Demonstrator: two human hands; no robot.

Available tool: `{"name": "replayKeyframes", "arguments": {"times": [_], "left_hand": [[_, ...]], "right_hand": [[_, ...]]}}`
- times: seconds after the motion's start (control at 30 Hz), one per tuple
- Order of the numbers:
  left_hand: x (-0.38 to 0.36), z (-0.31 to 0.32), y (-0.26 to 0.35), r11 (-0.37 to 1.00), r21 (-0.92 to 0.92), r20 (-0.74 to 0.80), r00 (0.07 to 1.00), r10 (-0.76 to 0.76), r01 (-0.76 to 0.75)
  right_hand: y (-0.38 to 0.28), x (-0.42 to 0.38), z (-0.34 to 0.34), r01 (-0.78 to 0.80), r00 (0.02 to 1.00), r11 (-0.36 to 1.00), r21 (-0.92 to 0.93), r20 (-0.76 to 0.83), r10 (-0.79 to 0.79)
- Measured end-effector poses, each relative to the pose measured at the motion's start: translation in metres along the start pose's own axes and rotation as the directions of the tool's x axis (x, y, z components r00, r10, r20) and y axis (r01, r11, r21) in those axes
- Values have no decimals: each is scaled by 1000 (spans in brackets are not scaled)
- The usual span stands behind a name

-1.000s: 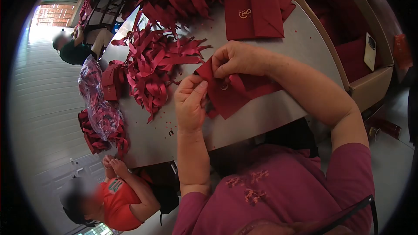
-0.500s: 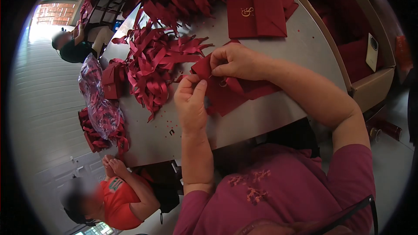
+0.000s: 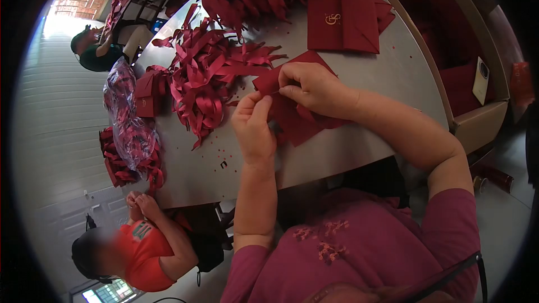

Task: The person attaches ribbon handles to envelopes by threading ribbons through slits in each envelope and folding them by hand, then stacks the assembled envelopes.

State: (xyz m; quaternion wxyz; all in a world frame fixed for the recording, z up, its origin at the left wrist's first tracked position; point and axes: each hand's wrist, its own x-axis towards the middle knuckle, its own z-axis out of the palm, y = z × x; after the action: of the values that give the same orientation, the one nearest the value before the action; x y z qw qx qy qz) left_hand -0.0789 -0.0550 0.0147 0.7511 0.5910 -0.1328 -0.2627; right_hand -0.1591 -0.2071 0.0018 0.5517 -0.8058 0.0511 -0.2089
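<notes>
In the head view, the red bag (image 3: 297,131) is low over the table (image 3: 359,148), between the two hands, with one corner pointing to six o'clock. The left hand (image 3: 254,128) is at nine o'clock of it; the thumb and forefinger are narrow, and they pinch its edge. The right hand (image 3: 319,90) comes over it from about one o'clock, and its thumb and forefinger are also narrow, pinching at the same edge, just beside the left fingertips. I cannot tell whether a ribbon end is caught there too. For doing this fine fingertip work well, I think the left pinch should be firm but light, so that the paper does not crease, and the right fingers should make only small, slow pulls, in line with the edge. The tips must not hide the place where they work. It is also good to keep the bag apart from the loose pile of ribbons (image 3: 196,78) at ten o'clock, because a loop could tangle. The folded bags (image 3: 359,22) lie at one o'clock, and the cardboard box (image 3: 480,123) stands at three o'clock.
</notes>
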Motion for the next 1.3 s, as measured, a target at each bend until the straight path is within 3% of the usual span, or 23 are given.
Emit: {"name": "replayKeyframes", "arguments": {"times": [0.13,0.2,0.4,0.63,0.7,0.8,0.93,1.0,1.03,1.07,1.1,1.17,1.23,1.3], "left_hand": [[-6,8,3,995,80,-17,998,60,-58],[-7,5,1,968,208,7,990,140,-138],[-6,5,-6,865,442,-18,962,274,-238],[-7,7,-11,788,540,-11,934,356,-294],[-6,5,-17,666,629,61,880,471,-400],[-8,5,-17,595,681,108,862,496,-427],[-9,2,-17,628,645,149,878,455,-435],[-10,5,-15,728,556,151,910,385,-401],[-9,4,-14,729,555,153,910,386,-402],[-6,-1,-14,827,466,120,949,293,-314],[-4,-1,-11,905,367,98,976,193,-216],[-4,1,-5,866,455,118,979,169,-205],[-3,-2,-3,819,541,132,981,142,-192],[2,-7,-4,640,706,243,952,184,-304]], "right_hand": [[-9,-1,-4,74,997,990,-118,39,-70],[-13,-2,-2,85,996,983,-161,49,-79],[-12,-7,7,155,984,947,-280,-46,-175],[-21,-11,11,190,975,858,-478,-14,-223],[-23,-13,13,198,973,842,-502,-4,-231],[-22,-15,17,153,982,830,-537,-11,-188],[-14,-13,23,105,980,891,-442,-107,-168],[-11,-10,21,82,976,911,-405,-153,-155],[-10,-8,18,0,984,973,-233,-173,-41],[-8,-5,16,-85,982,995,-53,-173,75],[-8,-4,12,-85,982,995,-54,-174,75],[-7,-2,2,-221,972,970,103,-56,228],[-2,-2,1,-221,974,970,102,-23,224],[1,0,-1,-218,976,971,100,10,218]]}}
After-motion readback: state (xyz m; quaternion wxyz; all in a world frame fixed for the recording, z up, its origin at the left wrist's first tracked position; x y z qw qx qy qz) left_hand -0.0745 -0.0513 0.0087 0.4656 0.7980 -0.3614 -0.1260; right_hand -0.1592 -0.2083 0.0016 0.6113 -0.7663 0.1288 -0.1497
